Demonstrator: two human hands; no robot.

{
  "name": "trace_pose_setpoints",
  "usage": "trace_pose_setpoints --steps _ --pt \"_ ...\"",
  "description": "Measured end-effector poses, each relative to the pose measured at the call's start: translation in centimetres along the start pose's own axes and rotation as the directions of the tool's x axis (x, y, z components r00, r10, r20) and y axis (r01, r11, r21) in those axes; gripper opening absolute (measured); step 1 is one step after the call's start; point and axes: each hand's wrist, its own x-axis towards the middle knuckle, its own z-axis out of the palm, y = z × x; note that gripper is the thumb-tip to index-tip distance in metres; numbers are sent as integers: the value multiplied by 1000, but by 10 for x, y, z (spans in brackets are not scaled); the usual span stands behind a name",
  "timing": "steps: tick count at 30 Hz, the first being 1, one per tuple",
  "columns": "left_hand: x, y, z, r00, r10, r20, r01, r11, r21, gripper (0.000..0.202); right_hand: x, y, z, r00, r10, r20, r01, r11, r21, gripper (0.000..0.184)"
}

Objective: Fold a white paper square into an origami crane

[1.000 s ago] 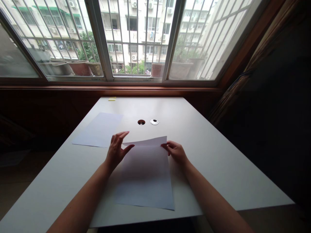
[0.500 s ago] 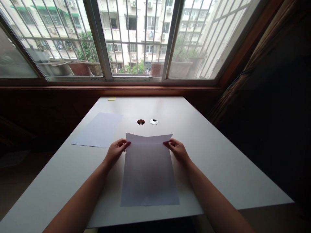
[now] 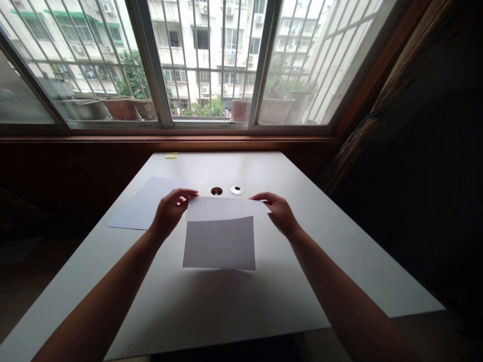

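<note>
A sheet of white paper (image 3: 219,244) is held over the middle of the white table. Its brighter upper band (image 3: 222,208) bends away from the shaded lower part along a line across the sheet. My left hand (image 3: 171,210) pinches the far left corner between thumb and fingers. At the far right corner, my right hand (image 3: 278,210) grips the same sheet, its fingers lying along the top edge. The near edge of the paper is raised a little and casts a shadow on the tabletop.
Flat on the table (image 3: 302,266), to the left, lies more white paper (image 3: 132,206). Beyond my hands are a round cable hole (image 3: 216,191) and a white round cover (image 3: 236,190). Yellow sticky notes (image 3: 171,156) lie at the far left corner, below a barred window (image 3: 204,65).
Both hands have moved away from me, carrying the sheet farther up the table. Its near edge has come off the table's front area, and the upper band now bends more strongly.
</note>
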Motion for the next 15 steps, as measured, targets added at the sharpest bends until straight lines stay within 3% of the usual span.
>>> trace_pose_setpoints --steps 2,4,7,12,15 --pt "11 14 -6 986 163 -45 -155 979 136 17 2 -13 2 985 -170 -37 170 985 5 22" --pt "15 27 -12 939 334 -81 -302 914 273 15 0 -24 3 938 -340 -69 339 940 -28 18" --pt "9 34 -17 863 501 -60 -436 801 410 18 -10 -32 0 873 -480 -89 458 868 -190 22" --pt "-28 13 -16 822 551 146 -555 718 420 31 -36 -8 -10 808 -580 101 564 714 -414 31" --pt "-56 -4 -12 805 494 328 -591 719 366 34 -54 19 -15 801 -524 288 593 637 -492 32"
